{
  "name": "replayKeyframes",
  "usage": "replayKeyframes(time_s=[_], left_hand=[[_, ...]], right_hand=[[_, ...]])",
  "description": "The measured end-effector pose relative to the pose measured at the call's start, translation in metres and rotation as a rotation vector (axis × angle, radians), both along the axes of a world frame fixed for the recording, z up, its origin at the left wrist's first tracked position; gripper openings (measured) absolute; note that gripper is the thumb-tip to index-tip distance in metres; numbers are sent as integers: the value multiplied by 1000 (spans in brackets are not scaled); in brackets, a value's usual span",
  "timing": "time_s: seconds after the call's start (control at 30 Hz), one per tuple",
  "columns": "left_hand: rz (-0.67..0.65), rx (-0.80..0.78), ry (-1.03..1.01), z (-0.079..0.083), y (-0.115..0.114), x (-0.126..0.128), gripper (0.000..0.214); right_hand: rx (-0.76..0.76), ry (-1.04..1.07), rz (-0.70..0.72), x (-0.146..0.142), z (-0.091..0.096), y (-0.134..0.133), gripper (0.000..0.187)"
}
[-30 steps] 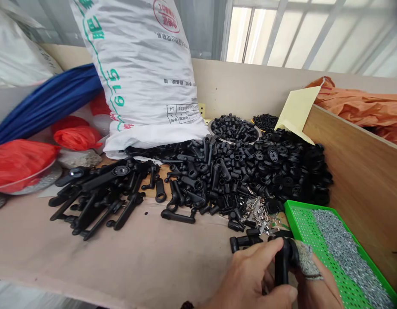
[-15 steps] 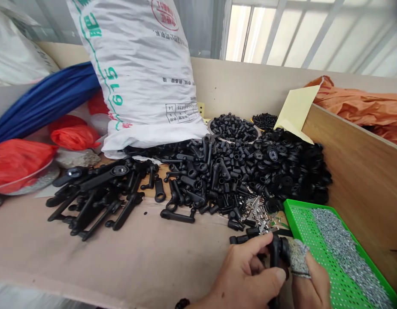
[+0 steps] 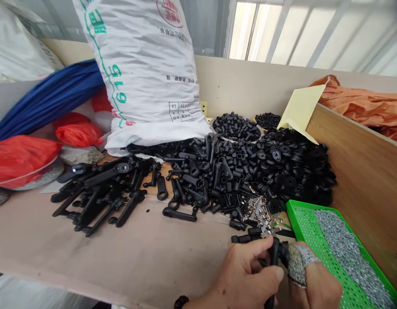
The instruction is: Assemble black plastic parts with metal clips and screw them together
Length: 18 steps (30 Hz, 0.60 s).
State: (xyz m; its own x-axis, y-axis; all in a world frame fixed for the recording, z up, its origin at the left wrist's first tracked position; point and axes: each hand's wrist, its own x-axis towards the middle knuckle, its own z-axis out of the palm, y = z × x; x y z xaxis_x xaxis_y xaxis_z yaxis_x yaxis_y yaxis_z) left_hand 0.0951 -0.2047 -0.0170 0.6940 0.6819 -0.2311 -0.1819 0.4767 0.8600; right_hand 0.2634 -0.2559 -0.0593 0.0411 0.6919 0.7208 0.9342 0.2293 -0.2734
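At the lower right, my left hand (image 3: 246, 274) is closed around a black plastic crank handle (image 3: 274, 253), thumb on its near side. My right hand (image 3: 320, 283) wears a grey knitted finger cover (image 3: 296, 262) and is closed on a black round part (image 3: 283, 253) against the upper end of the handle. The fingertips of the right hand are mostly hidden behind the cover and the part. Just beyond the hands lie loose black sleeves (image 3: 240, 238) and a small heap of shiny metal clips (image 3: 261, 211).
Finished-looking black handles (image 3: 98, 193) are piled at left. Black caps (image 3: 291, 167) and short black tubes (image 3: 233, 150) form heaps at the back. A green perforated tray (image 3: 306, 227) with small metal pieces stands right, beside a wooden partition (image 3: 362, 171). A white sack (image 3: 146, 77) stands behind.
The right hand has turned and shifted slightly to the right, its back now showing more. The left hand keeps its hold on the crank handle. The whole view has shifted slightly.
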Motion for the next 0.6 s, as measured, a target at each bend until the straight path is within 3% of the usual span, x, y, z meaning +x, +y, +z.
replayKeyframes(time_s=[0.1,0.17,0.27,0.5,0.6], left_hand=[[-47,-78,-73,3,2,1,30],[-47,-42,-30,5,2,1,29],[-15,124,126,6,-2,2,30],[78,577,328,10,-4,2,44],[70,695,341,11,-5,3,53]], right_hand=[[0,-106,53,4,4,-1,15],[-11,-136,41,6,4,-2,19],[-65,-102,-27,7,2,-6,20],[-156,67,59,6,4,-5,27],[-212,166,56,5,1,-10,30]])
